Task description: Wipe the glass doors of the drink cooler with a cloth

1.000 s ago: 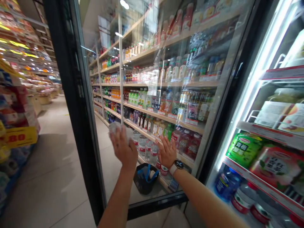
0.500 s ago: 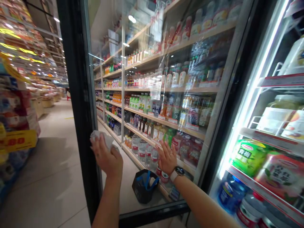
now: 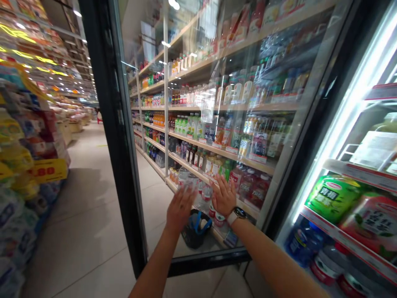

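An open glass door point(image 3: 155, 182) with a black frame point(image 3: 116, 136) stands in front of me. My left hand point(image 3: 180, 209) lies against the lower middle of the glass, its fingers stretched and blurred by motion. It holds a white wiping cloth, now almost wholly hidden behind the fingers. Just to the right, my right hand point(image 3: 223, 196) rests flat on the pane with fingers spread and nothing in it. A watch point(image 3: 238, 213) with a light strap is on the right wrist.
Through the glass show shelves of bottled drinks point(image 3: 214, 136) and a dark bin point(image 3: 195, 236) with blue strips on the floor. At right is a lit cooler with green drink packs point(image 3: 330, 198). A stacked display point(image 3: 31, 165) lines the aisle point(image 3: 89, 198) at left.
My left hand has swept right across the glass, from beside the left frame to close by my right hand. The right hand stays on the pane. The view has shifted slightly.
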### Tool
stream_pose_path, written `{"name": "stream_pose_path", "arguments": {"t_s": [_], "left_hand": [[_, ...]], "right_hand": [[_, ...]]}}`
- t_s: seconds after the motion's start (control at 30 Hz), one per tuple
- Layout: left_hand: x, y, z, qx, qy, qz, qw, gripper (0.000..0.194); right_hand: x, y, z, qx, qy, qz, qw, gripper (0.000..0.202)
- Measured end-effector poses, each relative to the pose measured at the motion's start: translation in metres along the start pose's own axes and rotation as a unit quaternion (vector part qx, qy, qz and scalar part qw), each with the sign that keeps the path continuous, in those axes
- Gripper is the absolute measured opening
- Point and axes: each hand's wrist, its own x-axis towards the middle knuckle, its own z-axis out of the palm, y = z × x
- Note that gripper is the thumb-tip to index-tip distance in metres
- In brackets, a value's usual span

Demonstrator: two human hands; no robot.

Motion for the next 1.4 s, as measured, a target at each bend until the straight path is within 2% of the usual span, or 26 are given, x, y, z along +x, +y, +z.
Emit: {"name": "stream_pose_path", "arguments": {"t_s": [0.1, 0.17, 0.23, 0.3, 0.37, 0.47, 0.57, 0.63, 0.7, 0.83, 0.9, 0.93, 1.0, 1.1, 1.17, 1.27, 1.33, 1.4], "left_hand": [[0.0, -0.038, -0.017, 0.042, 0.068, -0.133, 0.988, 0.055], [0.002, -0.049, -0.023, 0.046, 0.098, -0.224, 0.969, 0.056], [0.003, -0.044, -0.022, 0.037, 0.12, -0.283, 0.951, 0.056], [0.001, -0.022, -0.012, 0.025, 0.13, -0.296, 0.946, 0.057], [-0.006, 0.009, 0.002, 0.004, 0.104, -0.249, 0.963, 0.059], [-0.025, 0.052, 0.022, -0.019, 0.022, -0.097, 0.995, 0.059], [-0.041, 0.068, 0.03, -0.039, -0.041, 0.019, 0.998, 0.054], [-0.045, 0.059, 0.027, -0.034, -0.061, 0.052, 0.996, 0.052], [-0.045, 0.036, 0.017, -0.01, -0.058, 0.044, 0.997, 0.053], [-0.045, -0.025, -0.006, 0.074, 0.015, -0.072, 0.994, 0.057], [-0.049, -0.046, -0.014, 0.082, 0.036, -0.136, 0.987, 0.057], [-0.052, -0.05, -0.016, 0.076, 0.044, -0.166, 0.982, 0.058], [-0.059, -0.045, -0.015, 0.061, 0.061, -0.225, 0.97, 0.06], [-0.075, -0.009, -0.001, 0.061, 0.074, -0.272, 0.957, 0.064], [-0.09, 0.022, 0.01, 0.055, 0.039, -0.216, 0.974, 0.065], [-0.111, 0.053, 0.023, 0.005, -0.048, -0.053, 0.997, 0.06], [-0.115, 0.058, 0.025, -0.025, -0.097, 0.04, 0.994, 0.054], [-0.104, 0.05, 0.024, -0.037, -0.118, 0.085, 0.989, 0.051]], "right_hand": [[0.0, 0.0, -0.002, 0.001, 0.006, -0.003, 1.0, 0.057], [0.0, 0.001, -0.002, 0.006, 0.01, -0.004, 1.0, 0.058], [0.0, 0.001, -0.002, 0.011, 0.008, -0.003, 1.0, 0.059], [-0.001, 0.001, -0.001, 0.012, 0.002, 0.002, 1.0, 0.058], [-0.001, 0.0, 0.0, 0.009, -0.005, 0.007, 1.0, 0.058], [-0.002, 0.0, 0.001, 0.003, -0.006, 0.007, 1.0, 0.058], [-0.001, 0.0, 0.001, 0.0, -0.005, 0.005, 1.0, 0.058], [-0.001, 0.0, 0.001, -0.002, -0.01, 0.008, 1.0, 0.058], [0.0, 0.0, 0.001, -0.003, -0.012, 0.007, 1.0, 0.057], [-0.001, 0.0, 0.002, -0.005, -0.011, 0.002, 1.0, 0.057], [-0.001, 0.0, 0.002, -0.004, -0.011, 0.002, 1.0, 0.06], [0.0, 0.0, 0.002, -0.004, -0.009, 0.002, 1.0, 0.061], [0.001, -0.001, 0.002, -0.001, -0.003, 0.001, 1.0, 0.063], [0.002, -0.002, 0.002, 0.002, 0.003, 0.001, 1.0, 0.065], [0.003, -0.002, 0.002, 0.002, 0.003, 0.002, 1.0, 0.066], [0.002, -0.002, 0.003, -0.001, -0.003, 0.002, 1.0, 0.065], [0.001, -0.002, 0.004, -0.003, -0.011, 0.002, 1.0, 0.064], [0.0, -0.001, 0.005, -0.005, -0.014, 0.003, 1.0, 0.063]]}}
